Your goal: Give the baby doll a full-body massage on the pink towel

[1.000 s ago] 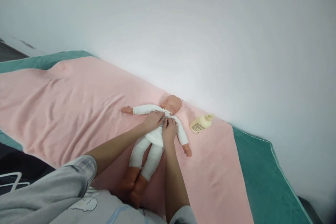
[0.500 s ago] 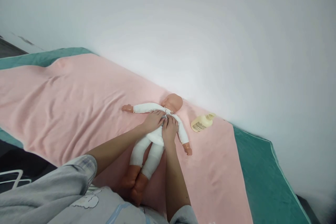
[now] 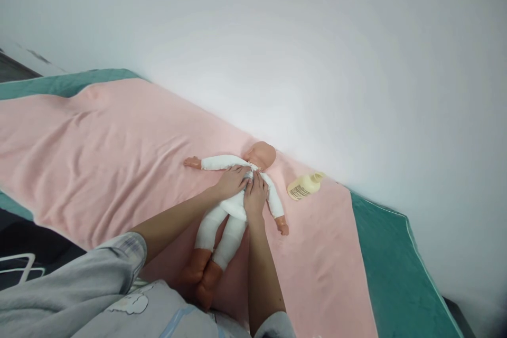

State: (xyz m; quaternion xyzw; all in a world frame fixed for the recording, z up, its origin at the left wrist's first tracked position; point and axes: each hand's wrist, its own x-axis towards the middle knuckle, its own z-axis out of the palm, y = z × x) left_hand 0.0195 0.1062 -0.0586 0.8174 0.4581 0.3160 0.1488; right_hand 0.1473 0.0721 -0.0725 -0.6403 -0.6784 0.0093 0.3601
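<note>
A baby doll with a white cloth body lies on a pink blanket, its arms spread and its head toward the wall. My left hand rests flat on one side of the doll's chest, fingers stretched across it. On the other side of the chest lies my right hand, its fingers extended toward the neck. Both palms touch the doll without gripping it, and they cover most of the upper torso. The doll's brown lower legs point toward my body.
A pale yellow pump bottle lies on the blanket to the right of the doll. Green cloth shows under the blanket at both ends. A white wall rises along the far edge. At lower left is a white frame-like object.
Both hands stay on the doll's chest, with only a very slight shift of the right fingers. The view has moved a little; doll and bottle lie as before.
</note>
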